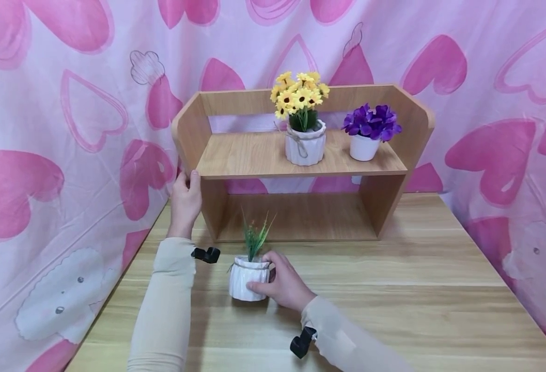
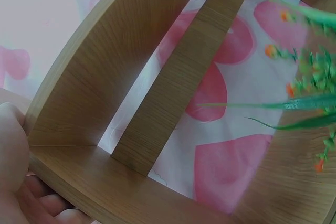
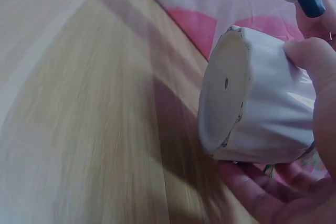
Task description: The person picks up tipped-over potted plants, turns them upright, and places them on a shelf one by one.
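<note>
My right hand (image 1: 287, 281) grips a white fluted ceramic pot (image 1: 242, 281) from its right side, thumb in front. Green grass-like leaves (image 1: 254, 242) stand up from the pot, and twine circles its rim. In the right wrist view the pot's underside (image 3: 223, 90) with a small hole shows, held off the table. With my left hand (image 1: 185, 204) I hold the left side panel of a two-level wooden shelf (image 1: 245, 152). The left wrist view has the thumb (image 2: 11, 145) on one face of the panel and the curled fingers (image 2: 50, 203) on the other.
On the upper board stand a white pot of yellow flowers (image 1: 305, 144) and a smaller white pot of purple flowers (image 1: 364, 148). The shelf rests at the back of a wooden table (image 1: 417, 299). Pink heart-patterned curtains (image 1: 91, 119) hang behind and at both sides.
</note>
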### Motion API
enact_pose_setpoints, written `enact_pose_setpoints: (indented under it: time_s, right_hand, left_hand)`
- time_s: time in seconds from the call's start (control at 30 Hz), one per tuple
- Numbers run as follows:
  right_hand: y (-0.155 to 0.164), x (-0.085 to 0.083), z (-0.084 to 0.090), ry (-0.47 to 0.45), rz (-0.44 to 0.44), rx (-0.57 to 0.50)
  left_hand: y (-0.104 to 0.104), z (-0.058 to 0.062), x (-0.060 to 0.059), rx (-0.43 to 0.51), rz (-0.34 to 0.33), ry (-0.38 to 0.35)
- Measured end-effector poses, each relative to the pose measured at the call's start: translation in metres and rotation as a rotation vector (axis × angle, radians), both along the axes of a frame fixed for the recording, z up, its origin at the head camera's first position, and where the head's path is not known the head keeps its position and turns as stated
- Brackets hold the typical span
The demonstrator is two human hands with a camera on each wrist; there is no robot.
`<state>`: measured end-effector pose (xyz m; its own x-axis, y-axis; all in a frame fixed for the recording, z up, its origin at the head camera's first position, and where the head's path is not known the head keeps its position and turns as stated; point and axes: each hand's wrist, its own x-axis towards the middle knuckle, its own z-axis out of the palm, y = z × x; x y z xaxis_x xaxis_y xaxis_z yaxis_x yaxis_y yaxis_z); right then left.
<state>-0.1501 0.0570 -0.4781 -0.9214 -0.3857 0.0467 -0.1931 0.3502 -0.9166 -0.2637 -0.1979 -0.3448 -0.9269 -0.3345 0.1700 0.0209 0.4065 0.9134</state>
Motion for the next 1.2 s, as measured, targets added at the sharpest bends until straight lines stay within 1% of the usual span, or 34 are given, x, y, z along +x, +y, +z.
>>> enact_pose_setpoints:
  time_s: [0.07, 0.33, 0.57, 0.7, 1.03, 1.2]
  right_hand:
    - [0.005, 0.002, 0.001, 0.041, 0.002, 0.03]
    - [0.025, 0.006, 0.0, 0.195, 0.05, 0.086]
    - [0.038, 0.003, -0.005, 0.346, 0.085, 0.142]
    - [0.043, 0.001, -0.012, 0.428, 0.098, 0.172]
    - [0.049, -0.002, -0.022, 0.527, 0.146, 0.216]
    - [0.05, -0.003, -0.027, 0.574, 0.166, 0.212]
  left_hand:
    - [-0.001, 0.0, 0.0, -0.002, 0.002, 0.006]
    - [-0.001, 0.0, -0.001, -0.009, -0.003, 0.019]
    - [-0.001, 0.001, 0.0, -0.016, 0.005, 0.041]
    - [-0.002, 0.001, 0.001, -0.023, 0.008, 0.038]
    - [-0.003, -0.001, 0.001, -0.029, 0.02, 0.056]
    - [-0.002, -0.001, 0.0, -0.025, 0.015, 0.049]
